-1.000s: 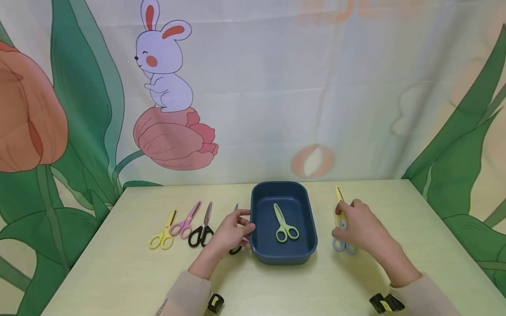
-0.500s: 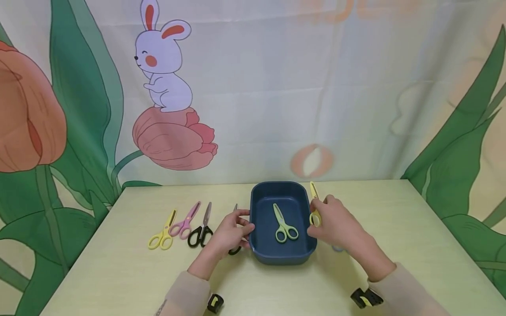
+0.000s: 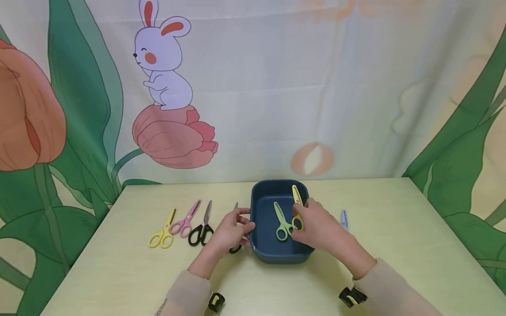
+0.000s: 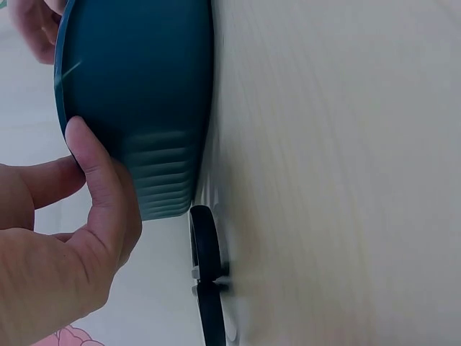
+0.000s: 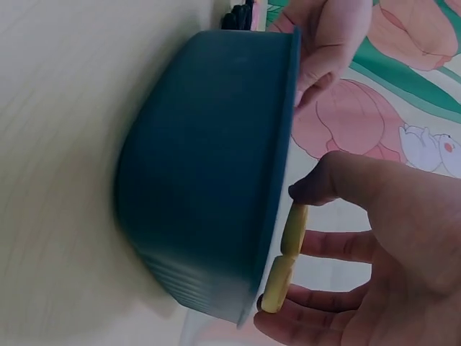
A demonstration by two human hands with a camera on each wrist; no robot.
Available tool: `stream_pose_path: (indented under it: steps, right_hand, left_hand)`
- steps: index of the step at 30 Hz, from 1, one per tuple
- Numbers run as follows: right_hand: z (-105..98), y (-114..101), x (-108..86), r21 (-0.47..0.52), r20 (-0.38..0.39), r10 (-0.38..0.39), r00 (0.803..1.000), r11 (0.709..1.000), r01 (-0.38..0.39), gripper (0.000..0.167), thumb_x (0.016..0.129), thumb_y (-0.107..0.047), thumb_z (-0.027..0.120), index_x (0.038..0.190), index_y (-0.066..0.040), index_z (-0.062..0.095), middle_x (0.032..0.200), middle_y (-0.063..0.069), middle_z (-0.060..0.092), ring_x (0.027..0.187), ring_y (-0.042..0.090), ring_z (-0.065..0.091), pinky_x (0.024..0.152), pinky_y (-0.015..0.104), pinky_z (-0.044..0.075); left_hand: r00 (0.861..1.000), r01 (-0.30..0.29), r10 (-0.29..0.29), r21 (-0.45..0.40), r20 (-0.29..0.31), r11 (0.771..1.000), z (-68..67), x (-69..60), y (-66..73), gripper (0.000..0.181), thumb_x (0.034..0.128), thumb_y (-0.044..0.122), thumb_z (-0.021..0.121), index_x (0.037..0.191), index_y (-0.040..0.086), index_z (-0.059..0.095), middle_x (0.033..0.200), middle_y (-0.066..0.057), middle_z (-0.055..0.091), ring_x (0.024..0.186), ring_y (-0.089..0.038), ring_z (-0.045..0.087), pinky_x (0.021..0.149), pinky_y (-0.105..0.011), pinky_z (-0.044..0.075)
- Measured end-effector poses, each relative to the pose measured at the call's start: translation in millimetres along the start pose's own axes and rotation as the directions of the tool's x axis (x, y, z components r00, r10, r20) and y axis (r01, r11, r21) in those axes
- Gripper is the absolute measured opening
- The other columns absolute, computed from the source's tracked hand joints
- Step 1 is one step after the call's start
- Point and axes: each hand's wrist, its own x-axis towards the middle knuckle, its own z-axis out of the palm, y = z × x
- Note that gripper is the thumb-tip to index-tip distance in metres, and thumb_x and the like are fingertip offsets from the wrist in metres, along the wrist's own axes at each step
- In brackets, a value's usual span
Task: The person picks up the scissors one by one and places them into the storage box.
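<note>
In the head view my right hand [image 3: 319,224] pinches yellow scissors [image 3: 298,221] over the right part of a dark blue bin [image 3: 281,259], blades pointing away from me. Green scissors [image 3: 282,223] lie on the bin's floor just left of them. The right wrist view has the yellow handles [image 5: 287,256] between thumb and fingers, at the level of the bin's rim [image 5: 277,209]. My left hand [image 3: 229,232] touches the bin's left rim; in the left wrist view its thumb and fingers [image 4: 108,194] hold that rim.
Left of the bin lie yellow scissors [image 3: 162,235], pink scissors [image 3: 184,224] and black-handled scissors [image 3: 202,230]. Another black-handled pair [image 3: 235,249] is partly behind my left hand. Light blue scissors [image 3: 344,219] lie right of the bin, partly covered by my right arm.
My right hand has carried the yellow scissors leftward from the table right of the bin to above its inside. The left hand has stayed at the left rim.
</note>
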Motion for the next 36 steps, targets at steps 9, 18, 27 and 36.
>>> stream_pose_path:
  steps: [9,18,27,36]
  right_hand:
    - [7,-7,12.1,-0.053,0.003,-0.026,1.0,0.998,0.026,0.028,0.083,-0.021,0.081,0.102,-0.008,0.065,0.092,0.01,0.052,0.081,0.025,0.051,0.064,0.038,0.048]
    - [19,-17,22.4,-0.092,0.069,-0.006,0.998,0.996,0.013,0.034,0.085,-0.025,0.084,0.109,-0.008,0.067,0.099,0.014,0.056,0.083,0.026,0.053,0.066,0.039,0.051]
    - [33,-13,30.7,-0.127,0.142,-0.007,0.99,0.992,0.025,0.032,0.086,-0.026,0.083,0.104,-0.009,0.064,0.096,0.016,0.055,0.082,0.028,0.055,0.065,0.042,0.05]
    - [44,-12,34.9,-0.172,0.229,0.037,0.973,0.985,0.003,0.038,0.089,-0.028,0.082,0.116,-0.006,0.066,0.101,0.017,0.058,0.085,0.028,0.056,0.072,0.043,0.053]
  left_hand:
    - [1.0,0.0,0.0,0.005,-0.004,1.0,-0.1,0.8,2.4,0.049,0.102,-0.002,0.06,0.148,-0.006,0.044,0.104,-0.018,0.055,0.065,-0.018,0.061,0.055,-0.031,0.057]
    - [1.0,0.002,-0.002,0.02,-0.003,1.0,0.0,1.5,2.0,0.049,0.1019,-0.002,0.06,0.148,-0.006,0.044,0.104,-0.018,0.055,0.065,-0.019,0.06,0.058,-0.036,0.059]
    - [1.0,0.003,-0.003,0.013,-0.009,1.0,0.4,0.4,2.9,0.048,0.1022,-0.002,0.059,0.148,-0.006,0.044,0.105,-0.018,0.054,0.066,-0.02,0.063,0.057,-0.034,0.058]
    - [1.0,0.006,-0.006,0.017,-0.004,1.0,0.6,0.1,3.9,0.048,0.1024,-0.001,0.059,0.148,-0.007,0.044,0.105,-0.018,0.054,0.067,-0.019,0.063,0.058,-0.034,0.058]
